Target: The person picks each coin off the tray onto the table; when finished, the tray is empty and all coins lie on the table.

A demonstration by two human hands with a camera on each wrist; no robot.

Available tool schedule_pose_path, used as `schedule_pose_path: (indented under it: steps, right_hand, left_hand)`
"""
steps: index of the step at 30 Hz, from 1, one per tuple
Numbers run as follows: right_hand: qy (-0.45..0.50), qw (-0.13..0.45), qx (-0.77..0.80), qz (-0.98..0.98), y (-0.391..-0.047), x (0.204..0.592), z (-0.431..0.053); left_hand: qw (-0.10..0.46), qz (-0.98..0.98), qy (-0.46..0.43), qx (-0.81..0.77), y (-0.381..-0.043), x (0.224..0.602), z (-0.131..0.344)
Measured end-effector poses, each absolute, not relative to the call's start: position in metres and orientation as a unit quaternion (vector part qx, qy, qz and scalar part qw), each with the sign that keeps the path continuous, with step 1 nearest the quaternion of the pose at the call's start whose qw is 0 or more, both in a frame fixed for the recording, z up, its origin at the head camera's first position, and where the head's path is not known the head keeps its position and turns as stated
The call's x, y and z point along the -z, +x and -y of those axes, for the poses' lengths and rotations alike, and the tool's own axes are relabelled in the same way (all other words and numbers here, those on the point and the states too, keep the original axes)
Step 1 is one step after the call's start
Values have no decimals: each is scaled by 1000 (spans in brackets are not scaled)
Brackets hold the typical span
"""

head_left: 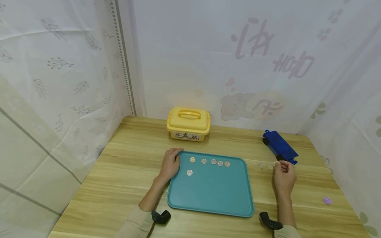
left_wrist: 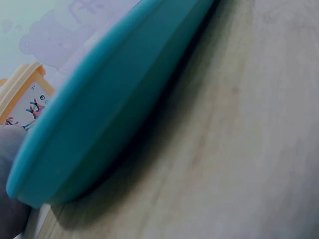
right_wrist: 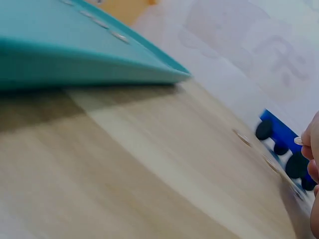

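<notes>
Rm: white printed curtains [head_left: 178,59] are closing in the desk on L, back and R, w/ leaf sprigs on L, pale lettering + a cartoon bear at back. Desk [head_left: 113,175], light wood grain, is running up to them. Teal tray [head_left: 211,195] is lying mid-desk. Yellow lidded box [head_left: 189,122] is standing behind it; blue wheeled toy [head_left: 279,145] is sitting far R. L hand [head_left: 169,165] is resting at tray's far-L corner, fingers close together; can't tell if they're curling round the rim. R hand [head_left: 284,177] is hovering nr toy, its fingers pinching a coin [right_wrist: 298,141]. Small purple pc [head_left: 327,200] is lying nr desk's R edge. Six tray coins [head_left: 220,163]: five are forming a row along the far rim, one's sitting below. Other coins [head_left: 260,165] are lying btwn tray & R hand.
</notes>
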State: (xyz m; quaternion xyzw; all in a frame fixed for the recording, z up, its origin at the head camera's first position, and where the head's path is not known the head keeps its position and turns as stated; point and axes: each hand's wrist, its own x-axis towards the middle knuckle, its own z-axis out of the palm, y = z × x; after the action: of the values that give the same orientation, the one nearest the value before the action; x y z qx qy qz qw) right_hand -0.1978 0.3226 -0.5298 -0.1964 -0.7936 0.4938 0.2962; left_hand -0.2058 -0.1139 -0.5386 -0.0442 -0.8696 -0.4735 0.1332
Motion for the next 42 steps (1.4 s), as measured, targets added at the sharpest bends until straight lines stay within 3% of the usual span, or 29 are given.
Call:
schedule_pose_path:
  steps: [9,17,42]
  right_hand:
    - [-255,344,-475,768,-189,533,-364]
    - [-323,303,-422,791,-182,534,-382]
    - [-286,250,-303,874,-180,537,-383]
  left_hand:
    - [136,869,-46,474,-206,539,113]
    - [140,870,-47,470,-205,540,114]
    - [135,870,-47,473,-205,539,113]
